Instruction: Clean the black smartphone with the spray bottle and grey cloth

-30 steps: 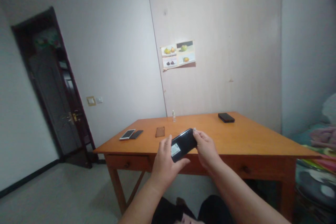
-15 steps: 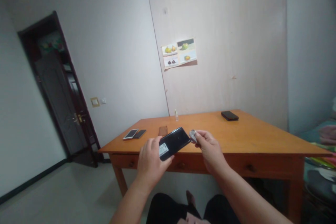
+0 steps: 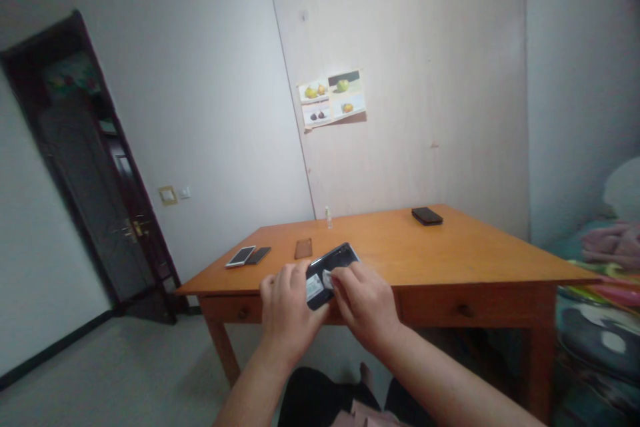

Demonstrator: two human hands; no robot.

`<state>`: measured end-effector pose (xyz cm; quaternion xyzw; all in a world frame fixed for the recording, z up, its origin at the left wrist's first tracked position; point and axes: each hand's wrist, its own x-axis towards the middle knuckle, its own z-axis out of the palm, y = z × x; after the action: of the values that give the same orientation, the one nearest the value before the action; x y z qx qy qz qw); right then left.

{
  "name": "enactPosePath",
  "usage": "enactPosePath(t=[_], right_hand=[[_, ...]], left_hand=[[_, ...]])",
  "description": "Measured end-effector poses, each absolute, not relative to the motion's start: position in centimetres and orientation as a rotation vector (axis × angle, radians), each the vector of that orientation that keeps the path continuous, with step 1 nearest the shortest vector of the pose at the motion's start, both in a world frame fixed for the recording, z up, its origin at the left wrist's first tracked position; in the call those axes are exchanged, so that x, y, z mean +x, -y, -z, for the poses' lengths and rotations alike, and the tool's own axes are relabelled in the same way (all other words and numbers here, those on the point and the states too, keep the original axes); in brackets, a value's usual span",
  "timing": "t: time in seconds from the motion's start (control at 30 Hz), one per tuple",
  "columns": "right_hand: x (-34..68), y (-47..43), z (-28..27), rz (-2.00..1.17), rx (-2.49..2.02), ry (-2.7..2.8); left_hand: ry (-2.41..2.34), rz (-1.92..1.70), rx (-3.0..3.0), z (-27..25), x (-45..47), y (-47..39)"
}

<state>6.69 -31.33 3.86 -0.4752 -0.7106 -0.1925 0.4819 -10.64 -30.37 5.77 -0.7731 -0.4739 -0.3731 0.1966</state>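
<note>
My left hand (image 3: pixel 287 300) grips a black smartphone (image 3: pixel 343 255) by its left end, glossy back facing me, above the table's front edge. A white printed label (image 3: pixel 315 287) is on the phone's back. In my right hand (image 3: pixel 367 300) a small crumpled whitish wipe or tissue (image 3: pixel 327 279) is pinched, pressed against the phone's back beside the label. My right fingers cover part of the phone.
On the wooden table (image 3: pixel 390 247) lie a white tablet-like device (image 3: pixel 241 257), a dark phone (image 3: pixel 259 255), a brown phone case (image 3: pixel 303 248), a small clear bottle (image 3: pixel 328 217) and a black wallet-like item (image 3: pixel 427 215). Colourful cloths (image 3: pixel 610 273) are at right.
My right hand has moved left with the wipe, from beside the phone's right end onto its back near the label. The view has shifted slightly right.
</note>
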Motion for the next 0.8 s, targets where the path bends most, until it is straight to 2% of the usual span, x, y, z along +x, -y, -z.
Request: enactPosePath(t=[0.2, 0.47, 0.67, 0.8], right_hand=[[8.1, 29.6, -4.9, 0.582, -1.283, 1.563], [6.3, 32.0, -4.1, 0.538, -1.047, 1.874], [8.9, 30.1, -5.5, 0.535, -1.190, 1.612], [7.4, 31.0, -5.1, 0.503, -1.089, 1.753]], left_hand=[[1.316, 1.064, -2.163, -5.8, -10.4, 30.6], [1.314, 1.140, -2.155, -5.4, -9.7, 30.2], [1.289, 1.171, -2.150, -5.7, -9.3, 30.4], [1.280, 1.172, -2.162, -5.4, -9.2, 30.0]])
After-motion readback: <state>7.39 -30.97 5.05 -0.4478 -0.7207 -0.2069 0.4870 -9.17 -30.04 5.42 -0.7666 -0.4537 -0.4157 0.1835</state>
